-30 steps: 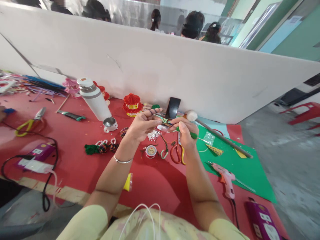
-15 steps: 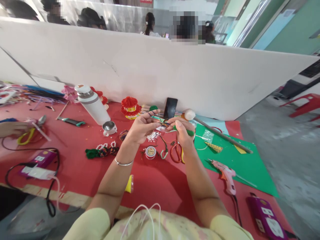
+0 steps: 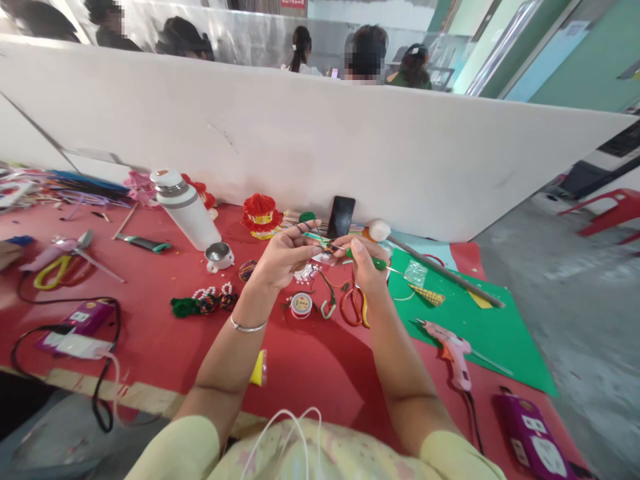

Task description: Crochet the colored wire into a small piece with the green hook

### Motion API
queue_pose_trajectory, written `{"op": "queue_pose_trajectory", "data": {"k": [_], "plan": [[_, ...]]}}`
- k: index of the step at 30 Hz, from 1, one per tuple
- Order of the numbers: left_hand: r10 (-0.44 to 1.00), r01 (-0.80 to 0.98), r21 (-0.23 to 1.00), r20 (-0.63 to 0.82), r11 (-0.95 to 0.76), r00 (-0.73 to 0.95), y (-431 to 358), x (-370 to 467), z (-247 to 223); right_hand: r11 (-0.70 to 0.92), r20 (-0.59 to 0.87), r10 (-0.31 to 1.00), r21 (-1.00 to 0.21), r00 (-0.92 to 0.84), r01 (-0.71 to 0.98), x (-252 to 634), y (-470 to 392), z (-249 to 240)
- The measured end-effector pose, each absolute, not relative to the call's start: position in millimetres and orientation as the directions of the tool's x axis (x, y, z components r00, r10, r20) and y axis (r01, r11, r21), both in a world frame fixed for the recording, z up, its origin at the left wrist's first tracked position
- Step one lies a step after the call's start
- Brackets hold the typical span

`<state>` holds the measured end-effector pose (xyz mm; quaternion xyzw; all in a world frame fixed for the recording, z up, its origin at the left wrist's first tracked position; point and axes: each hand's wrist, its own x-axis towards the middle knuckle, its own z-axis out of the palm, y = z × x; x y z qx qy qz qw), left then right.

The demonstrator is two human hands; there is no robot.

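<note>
My left hand [image 3: 284,255] pinches a small piece of dark multicoloured yarn work [image 3: 328,248], with a strand running over its raised fingers. In my right hand [image 3: 369,265] is a green-handled crochet hook [image 3: 380,264], its thin shaft pointing left into the yarn. Both hands meet above the table, fingertips close together. Below them lie white beads [image 3: 303,274], a spool of thread [image 3: 301,305] and red-handled scissors [image 3: 351,308]. A ball of multicoloured yarn [image 3: 247,270] sits beside my left wrist, partly hidden.
A white bottle [image 3: 186,212] and its metal-lined cup [image 3: 219,257] stand to the left. A black phone [image 3: 341,216] leans on the white partition [image 3: 320,147]. At right are a pink glue gun [image 3: 453,353] and purple power strip [image 3: 533,433]. Another person's hand [image 3: 9,255] shows far left.
The other person's hand at far left has drawn back from the yellow-handled tool. My hands stay nearly in place, with the hook shifted very slightly.
</note>
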<state>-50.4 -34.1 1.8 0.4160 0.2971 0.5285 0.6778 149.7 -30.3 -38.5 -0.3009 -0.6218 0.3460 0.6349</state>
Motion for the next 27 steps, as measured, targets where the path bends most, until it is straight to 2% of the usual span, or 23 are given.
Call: {"op": "queue_pose_trajectory", "data": {"k": [15,22,27], "plan": [[0.939,-0.489,0.856,0.014,0.166,0.342,-34,-53,2,0.567,0.592,0.789,-0.805,-0.163,-0.177,162,-27,-39],[0.915,-0.474,0.854,-0.005,0.213,0.403,-32,-54,2,0.538,0.566,0.795,-0.824,-0.219,-0.177,167,-27,-37],[0.939,-0.440,0.882,-0.007,0.167,0.343,-34,-54,1,0.549,0.563,0.798,-0.826,-0.213,-0.128,167,-30,-33]]}}
